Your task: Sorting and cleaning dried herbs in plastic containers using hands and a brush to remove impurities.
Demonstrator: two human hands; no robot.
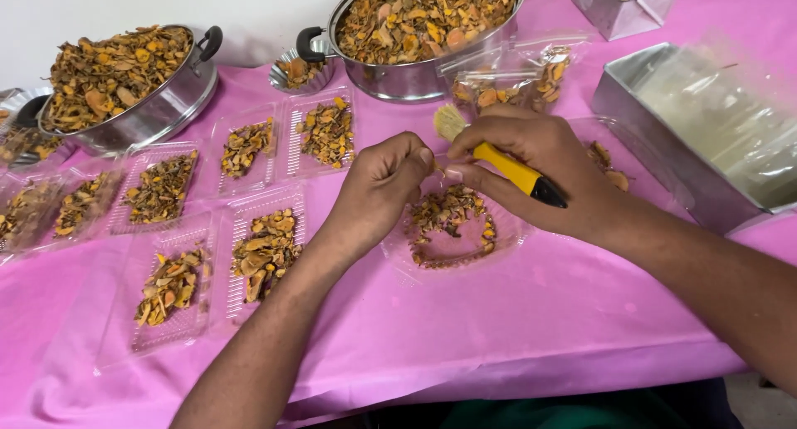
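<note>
My right hand [540,176] grips a small brush with a yellow and black handle [515,173]; its pale bristles [449,121] stick up past my fingers. My left hand [378,188] pinches a small piece of dried orange-brown root at the fingertips, right against my right thumb. Both hands hover over a clear plastic tray [506,234] holding a loose pile of dried slices [448,221] on the pink table cover [465,321].
Several clear trays filled with dried slices [266,254] lie to the left. Two steel pots heaped with slices stand at the back [124,80] [415,22]. A small steel bowl [299,70], filled plastic bags [515,80] and a steel box [706,130] sit nearby.
</note>
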